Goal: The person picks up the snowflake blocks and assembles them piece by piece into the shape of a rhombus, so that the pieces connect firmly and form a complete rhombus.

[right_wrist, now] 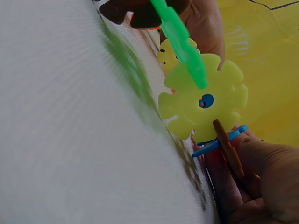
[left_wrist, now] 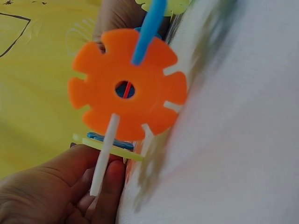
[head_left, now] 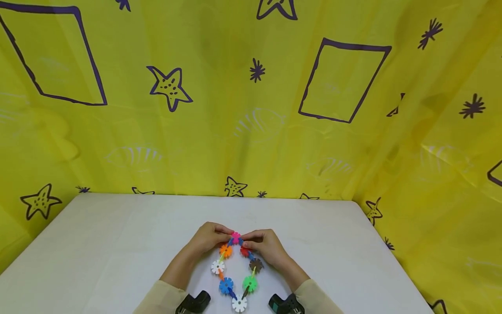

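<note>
A closed loop of coloured interlocking discs lies on the white table, pieces slotted crosswise into one another. At its far end is a pink disc (head_left: 235,236). My left hand (head_left: 209,239) pinches the loop there, just above an orange disc (head_left: 225,251). Across from it, my right hand (head_left: 268,247) grips the loop beside a red disc (head_left: 245,251), fingertips close to the pink one. In the left wrist view an orange disc (left_wrist: 154,102) hides part of the grip. A yellow-green disc (right_wrist: 224,105) stands before the right fingers in the right wrist view.
The white table (head_left: 117,244) reaches back to a yellow curtain (head_left: 219,144) printed with stars and squares, which also hangs along both sides. The loop's near end, a white disc (head_left: 239,304), lies between the two dark wrist devices.
</note>
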Demonstrator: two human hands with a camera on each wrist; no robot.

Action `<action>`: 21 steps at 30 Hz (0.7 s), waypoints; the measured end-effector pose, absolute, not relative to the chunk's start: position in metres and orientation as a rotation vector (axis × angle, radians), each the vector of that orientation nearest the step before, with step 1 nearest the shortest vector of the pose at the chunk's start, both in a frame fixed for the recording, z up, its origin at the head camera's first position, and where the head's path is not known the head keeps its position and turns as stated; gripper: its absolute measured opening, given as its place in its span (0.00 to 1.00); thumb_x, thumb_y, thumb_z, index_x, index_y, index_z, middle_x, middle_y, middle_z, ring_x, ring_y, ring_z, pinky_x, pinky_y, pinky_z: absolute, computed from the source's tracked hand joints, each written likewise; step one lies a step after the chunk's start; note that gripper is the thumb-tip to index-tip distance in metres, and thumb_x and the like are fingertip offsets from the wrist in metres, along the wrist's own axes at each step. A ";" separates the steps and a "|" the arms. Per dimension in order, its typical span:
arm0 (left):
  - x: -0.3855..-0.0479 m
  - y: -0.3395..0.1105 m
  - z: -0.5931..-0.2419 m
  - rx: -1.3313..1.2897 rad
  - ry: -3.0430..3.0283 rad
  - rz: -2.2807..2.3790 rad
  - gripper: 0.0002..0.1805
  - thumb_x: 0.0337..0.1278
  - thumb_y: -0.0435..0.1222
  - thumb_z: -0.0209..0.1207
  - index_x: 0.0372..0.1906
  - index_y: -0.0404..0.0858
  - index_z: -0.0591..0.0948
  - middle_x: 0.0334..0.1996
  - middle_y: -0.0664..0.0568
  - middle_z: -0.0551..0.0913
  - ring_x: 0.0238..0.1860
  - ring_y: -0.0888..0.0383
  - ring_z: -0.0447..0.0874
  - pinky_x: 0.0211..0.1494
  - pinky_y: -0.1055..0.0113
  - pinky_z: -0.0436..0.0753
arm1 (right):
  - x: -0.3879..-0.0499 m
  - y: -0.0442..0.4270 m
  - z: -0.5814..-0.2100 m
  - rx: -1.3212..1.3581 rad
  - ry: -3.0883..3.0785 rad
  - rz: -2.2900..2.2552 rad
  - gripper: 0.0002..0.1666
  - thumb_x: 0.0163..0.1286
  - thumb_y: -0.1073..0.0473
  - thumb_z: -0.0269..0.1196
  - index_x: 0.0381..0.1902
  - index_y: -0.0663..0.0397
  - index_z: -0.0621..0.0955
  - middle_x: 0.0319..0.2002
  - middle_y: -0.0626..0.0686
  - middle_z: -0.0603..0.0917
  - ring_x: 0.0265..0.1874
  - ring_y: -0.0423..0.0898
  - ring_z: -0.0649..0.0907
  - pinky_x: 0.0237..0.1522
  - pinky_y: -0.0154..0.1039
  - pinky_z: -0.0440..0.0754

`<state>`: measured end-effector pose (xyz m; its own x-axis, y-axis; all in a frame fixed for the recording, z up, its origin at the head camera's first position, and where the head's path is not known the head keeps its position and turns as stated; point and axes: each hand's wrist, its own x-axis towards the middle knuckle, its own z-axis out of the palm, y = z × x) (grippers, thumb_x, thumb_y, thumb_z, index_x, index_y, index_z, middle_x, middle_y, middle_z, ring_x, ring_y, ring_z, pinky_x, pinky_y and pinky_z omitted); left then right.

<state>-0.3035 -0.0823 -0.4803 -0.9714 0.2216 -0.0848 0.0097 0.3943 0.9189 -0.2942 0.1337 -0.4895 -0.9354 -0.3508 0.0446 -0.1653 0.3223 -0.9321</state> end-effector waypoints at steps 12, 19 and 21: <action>-0.301 -0.087 -0.480 0.273 2.383 1.663 0.11 0.57 0.32 0.65 0.42 0.29 0.86 0.33 0.45 0.89 0.26 0.64 0.78 0.31 0.71 0.80 | -0.293 0.132 -0.490 -0.501 2.438 -1.656 0.10 0.64 0.58 0.69 0.42 0.53 0.89 0.42 0.52 0.89 0.44 0.43 0.84 0.45 0.29 0.81; -0.301 -0.088 -0.479 0.311 2.393 1.630 0.11 0.57 0.32 0.65 0.43 0.29 0.86 0.33 0.45 0.89 0.26 0.64 0.77 0.31 0.72 0.79 | -0.293 0.131 -0.489 -0.528 2.419 -1.664 0.10 0.64 0.59 0.68 0.43 0.54 0.89 0.42 0.53 0.89 0.43 0.43 0.84 0.45 0.29 0.81; -0.300 -0.089 -0.479 0.319 2.398 1.613 0.11 0.57 0.32 0.64 0.43 0.30 0.86 0.33 0.46 0.89 0.27 0.63 0.77 0.32 0.72 0.78 | -0.292 0.131 -0.490 -0.527 2.409 -1.669 0.10 0.64 0.60 0.68 0.42 0.54 0.89 0.42 0.54 0.89 0.43 0.43 0.84 0.45 0.29 0.81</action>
<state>-0.3005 -0.0890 -0.4788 -0.9491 0.3070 -0.0708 0.0502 0.3692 0.9280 -0.2924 0.1308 -0.4901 -0.9243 -0.3762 0.0648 -0.1928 0.3136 -0.9298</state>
